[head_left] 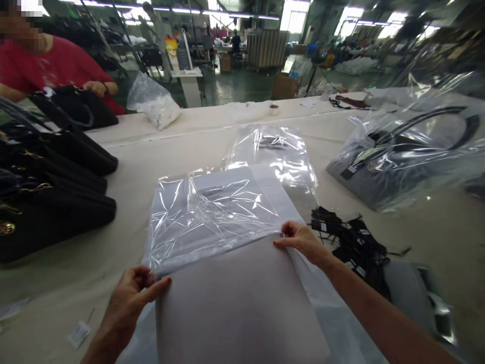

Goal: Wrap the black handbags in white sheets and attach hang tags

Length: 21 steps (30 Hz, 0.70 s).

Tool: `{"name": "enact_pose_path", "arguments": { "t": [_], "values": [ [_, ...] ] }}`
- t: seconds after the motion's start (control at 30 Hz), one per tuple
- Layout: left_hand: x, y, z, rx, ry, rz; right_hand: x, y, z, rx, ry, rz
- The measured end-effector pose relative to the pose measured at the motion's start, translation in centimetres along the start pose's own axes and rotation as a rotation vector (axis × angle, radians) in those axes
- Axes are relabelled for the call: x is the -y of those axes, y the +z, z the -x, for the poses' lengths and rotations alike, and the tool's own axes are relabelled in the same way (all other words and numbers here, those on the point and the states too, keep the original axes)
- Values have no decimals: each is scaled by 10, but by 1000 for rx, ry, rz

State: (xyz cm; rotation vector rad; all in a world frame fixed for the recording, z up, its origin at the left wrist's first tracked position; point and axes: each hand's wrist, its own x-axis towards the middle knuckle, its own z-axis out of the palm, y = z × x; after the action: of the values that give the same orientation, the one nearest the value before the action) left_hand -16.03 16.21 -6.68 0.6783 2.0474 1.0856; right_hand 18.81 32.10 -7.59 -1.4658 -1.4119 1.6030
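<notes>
A clear plastic bag (212, 202) with printed text lies flat in front of me over white sheets, its near edge across the top of a smooth pale grey sheet (238, 308). At the left end of that edge, my left hand (127, 298) is closed in a pinch, its thumb lying on the pale sheet. My right hand (303, 242) pinches the same edge at its right end. What lies inside the pinched layers is hard to make out. A second clear plastic bag (273, 151) rests just beyond, partly under the white sheets.
Black handbags (56, 202) stand at the left, beside a person in a red shirt (71, 65) holding another. A grey handbag (359, 177) in clear plastic sits at the right. Black tags (352, 237) lie near my right forearm, and a crumpled plastic bag (153, 101) at the back.
</notes>
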Motion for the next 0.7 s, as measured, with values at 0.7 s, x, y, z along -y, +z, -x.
{"name": "enact_pose_path", "arguments": {
  "t": [0.7],
  "values": [
    [131,18,63,-371,645,-641,-108,-4,51,-336,-463,729]
  ]
}}
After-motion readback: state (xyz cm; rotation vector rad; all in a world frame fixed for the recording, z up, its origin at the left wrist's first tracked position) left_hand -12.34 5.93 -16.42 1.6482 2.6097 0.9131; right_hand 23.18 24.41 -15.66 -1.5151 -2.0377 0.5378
